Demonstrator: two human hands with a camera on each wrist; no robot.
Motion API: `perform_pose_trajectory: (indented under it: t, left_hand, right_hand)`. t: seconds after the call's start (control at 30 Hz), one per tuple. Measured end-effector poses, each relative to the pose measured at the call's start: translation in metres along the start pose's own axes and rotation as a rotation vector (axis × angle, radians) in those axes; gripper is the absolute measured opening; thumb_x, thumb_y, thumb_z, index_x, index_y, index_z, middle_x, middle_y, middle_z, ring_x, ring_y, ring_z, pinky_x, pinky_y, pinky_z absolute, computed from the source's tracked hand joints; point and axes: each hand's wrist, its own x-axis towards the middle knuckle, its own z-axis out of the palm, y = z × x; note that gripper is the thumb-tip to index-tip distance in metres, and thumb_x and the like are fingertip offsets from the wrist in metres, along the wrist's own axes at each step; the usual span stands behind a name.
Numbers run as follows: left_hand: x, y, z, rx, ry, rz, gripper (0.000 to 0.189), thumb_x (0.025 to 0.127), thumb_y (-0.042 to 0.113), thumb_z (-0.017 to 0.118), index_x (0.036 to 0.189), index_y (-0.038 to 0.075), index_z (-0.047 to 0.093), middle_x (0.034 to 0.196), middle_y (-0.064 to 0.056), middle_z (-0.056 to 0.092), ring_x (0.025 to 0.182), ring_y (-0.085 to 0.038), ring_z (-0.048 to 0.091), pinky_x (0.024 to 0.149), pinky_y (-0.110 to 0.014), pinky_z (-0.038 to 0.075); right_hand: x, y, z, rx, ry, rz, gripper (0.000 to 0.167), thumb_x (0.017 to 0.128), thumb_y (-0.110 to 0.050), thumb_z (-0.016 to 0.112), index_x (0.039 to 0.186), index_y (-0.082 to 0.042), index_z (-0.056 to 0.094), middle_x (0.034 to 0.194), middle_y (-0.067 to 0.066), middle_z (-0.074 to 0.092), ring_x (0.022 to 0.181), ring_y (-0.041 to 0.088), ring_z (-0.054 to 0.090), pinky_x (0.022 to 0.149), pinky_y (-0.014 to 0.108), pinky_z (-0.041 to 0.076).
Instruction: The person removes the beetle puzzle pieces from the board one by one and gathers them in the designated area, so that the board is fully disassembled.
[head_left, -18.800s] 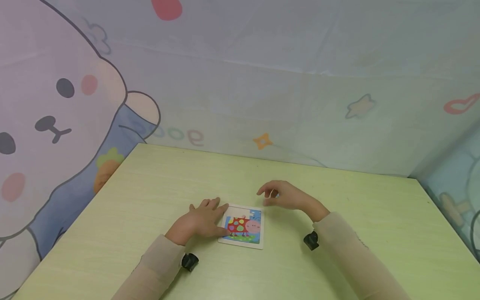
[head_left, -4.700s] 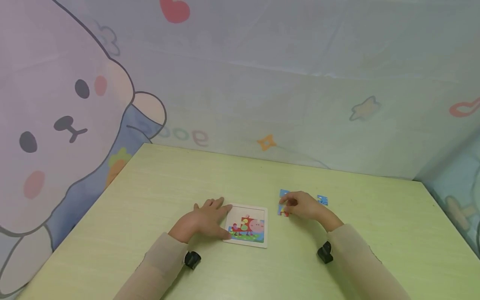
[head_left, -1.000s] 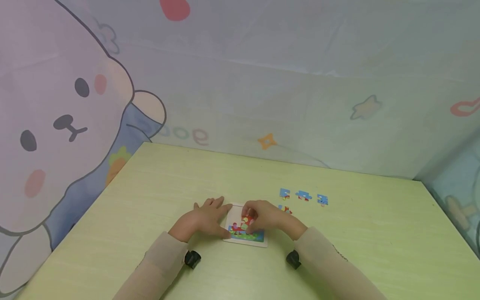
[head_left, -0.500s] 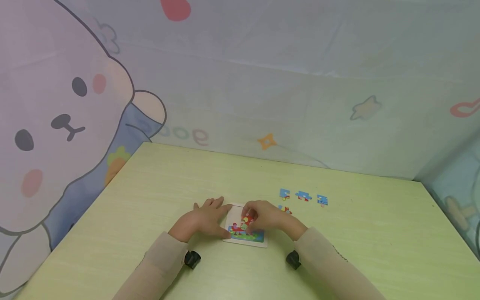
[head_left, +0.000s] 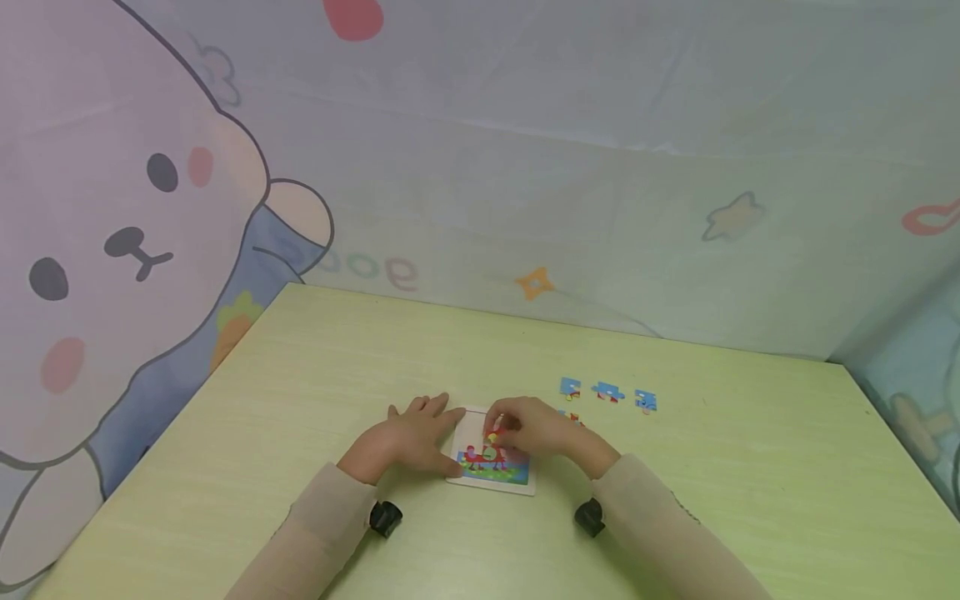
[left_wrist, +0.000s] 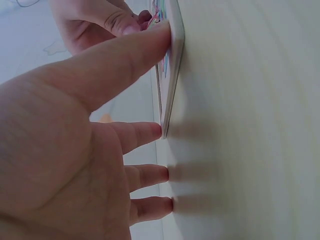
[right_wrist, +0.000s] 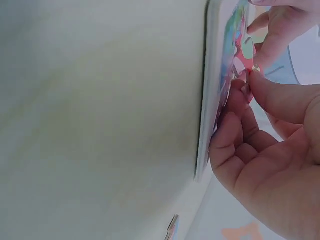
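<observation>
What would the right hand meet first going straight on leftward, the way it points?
Probably the left hand, spread against the left edge of the puzzle board, though the height of the right hand is hard to judge.

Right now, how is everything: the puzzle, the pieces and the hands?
Puzzle: flat, partly filled
Loose pieces: four, lying apart on the table
Red piece: pinched, looks partly lifted
Left hand: fingers spread, thumb touching the puzzle
Right hand: pinching the red piece
</observation>
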Motion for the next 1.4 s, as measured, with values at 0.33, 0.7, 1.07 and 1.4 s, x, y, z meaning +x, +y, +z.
perform_pose_trajectory:
  t: [0.33,0.7,1.07,1.4]
  left_hand:
    - [-0.001,-0.001,-0.001,-0.009,-0.001,-0.012,0.082,0.083,0.044,0.072,0.15,0.014,0.035,0.159,-0.015,0.019,0.145,-0.039,0.016,0.106,-0.073,0.013]
    - [-0.002,-0.001,0.0,-0.023,0.004,-0.009,0.082,0.083,0.042,0.072,0.15,0.013,0.035,0.159,-0.016,0.018,0.145,-0.04,0.014,0.107,-0.072,0.012]
    - [-0.003,-0.001,-0.001,-0.025,0.007,-0.009,0.082,0.083,0.041,0.072,0.15,0.013,0.035,0.159,-0.015,0.019,0.145,-0.039,0.015,0.107,-0.072,0.012]
    - [-0.002,-0.004,0.001,-0.024,0.008,-0.011,0.082,0.083,0.042,0.072,0.151,0.014,0.034,0.16,-0.015,0.018,0.146,-0.039,0.014,0.107,-0.072,0.011]
  right_hand:
    - [-0.005,0.006,-0.01,0.015,0.042,-0.04,0.012,0.092,-0.003,0.059,0.099,-0.012,0.064,0.076,-0.001,0.059,0.067,0.011,0.053,0.063,0.025,0.045]
    - [-0.027,0.029,-0.036,0.022,0.11,-0.042,0.01,0.093,-0.002,0.06,0.101,-0.007,0.062,0.079,0.002,0.06,0.069,0.012,0.051,0.063,0.025,0.044]
    - [-0.057,0.053,-0.06,0.067,0.161,0.031,0.011,0.093,-0.001,0.058,0.104,-0.001,0.061,0.087,0.008,0.06,0.075,0.023,0.06,0.067,0.03,0.049]
    - [-0.072,0.072,-0.069,0.05,0.181,0.097,0.01,0.092,0.002,0.056,0.101,0.001,0.06,0.083,0.008,0.058,0.072,0.023,0.059,0.065,0.029,0.048]
